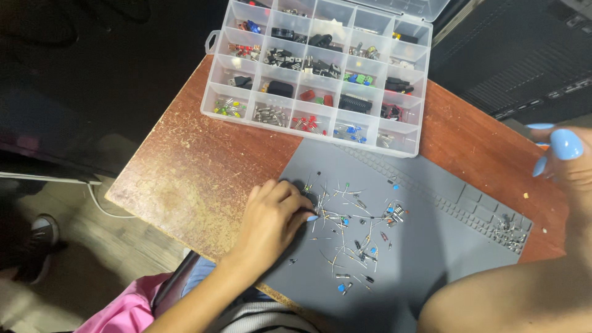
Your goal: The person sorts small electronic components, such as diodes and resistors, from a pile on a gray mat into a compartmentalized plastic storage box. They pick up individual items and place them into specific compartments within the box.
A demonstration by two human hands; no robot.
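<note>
Dozens of small electronic parts [354,231] lie scattered over a grey work mat [431,246] that covers the near right part of a worn reddish-brown table [197,166]. They are thin-legged pieces, some with blue, green or red heads, spread loosely in the mat's middle, and a second small heap of pale metal bits [510,231] sits in the moulded trays along the mat's far right edge.

Just beyond the mat stands a clear plastic organiser box [320,71], lid thrown back, its grid of compartments holding sorted parts: yellow and green pieces in the near left cell, red ones in the near middle, blue ones beside them, black blocks further back. Nothing lies between the box and the mat.

At the left edge of the scatter the left hand [271,222] rests palm down on the mat, fingers curled in narrowly with the tips pressed together over a small dark part [312,198] (its shape is mostly hidden under the fingertips, so I cannot tell whether it is truly pinched or only touched). The loose parts begin just beside those fingertips and spread to the right.

Close to the camera at the right edge, the right hand [564,157] is raised, with pale blue nails, holding nothing visible; its fingers are cut off by the frame.

A pink cloth [123,308] shows at the bottom left.
</note>
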